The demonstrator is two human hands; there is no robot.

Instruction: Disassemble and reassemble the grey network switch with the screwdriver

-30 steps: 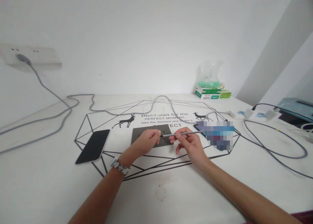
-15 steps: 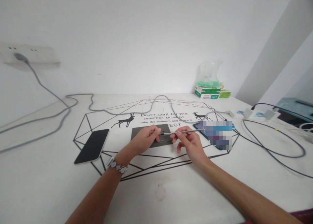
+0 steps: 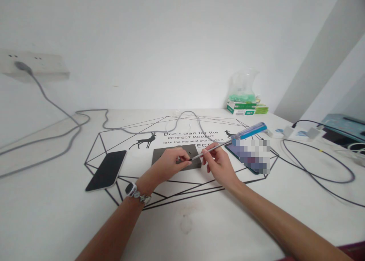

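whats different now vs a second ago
The right hand has tipped the screwdriver: its blue handle swung up and to the right from nearly level, and the tip dropped toward the dark plate, close to the left hand. Nothing was picked up or let go. The left hand stays on the plate, and the black phone has not moved.

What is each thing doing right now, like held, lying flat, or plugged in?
screwdriver: held tilted in the right hand, tip down at the grey plate.
grey plate: lying flat on the table, left hand fingertips on it.
black phone: lying flat, screen dark.
grey cable: plugged into the wall socket.
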